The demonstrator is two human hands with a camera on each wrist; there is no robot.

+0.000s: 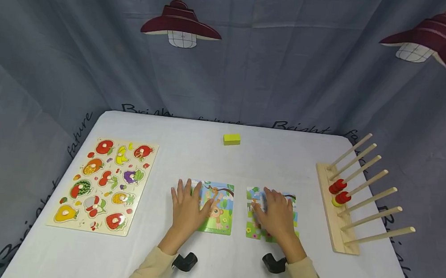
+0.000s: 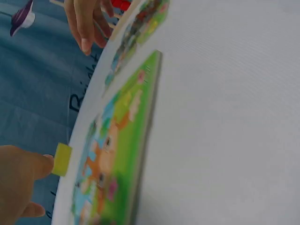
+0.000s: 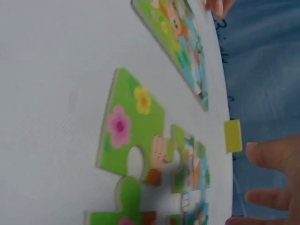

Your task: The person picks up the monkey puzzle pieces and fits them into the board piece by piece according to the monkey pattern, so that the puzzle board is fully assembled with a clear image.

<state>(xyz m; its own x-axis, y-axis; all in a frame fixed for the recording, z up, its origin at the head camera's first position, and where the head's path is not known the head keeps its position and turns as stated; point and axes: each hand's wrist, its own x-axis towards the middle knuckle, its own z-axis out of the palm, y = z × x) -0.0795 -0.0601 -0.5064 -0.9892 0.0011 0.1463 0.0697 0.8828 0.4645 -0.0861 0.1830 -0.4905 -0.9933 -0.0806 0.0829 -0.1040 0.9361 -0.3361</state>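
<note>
My left hand is over the left edge of a square picture puzzle with monkeys on a green and blue ground, its fingers spread and holding nothing. In the left wrist view that hand appears raised off the puzzle. My right hand hangs over a group of separated jigsaw pieces, with fingers extended and nothing in them. The right wrist view shows gaps between these pieces, among them a green corner piece with a pink and a yellow flower. The hand hides part of the group in the head view.
A wooden fruit puzzle board lies at the left. At the right stands a wooden peg rack with tall slanting pegs and several red and yellow beads. A yellow block sits near the far edge of the white table.
</note>
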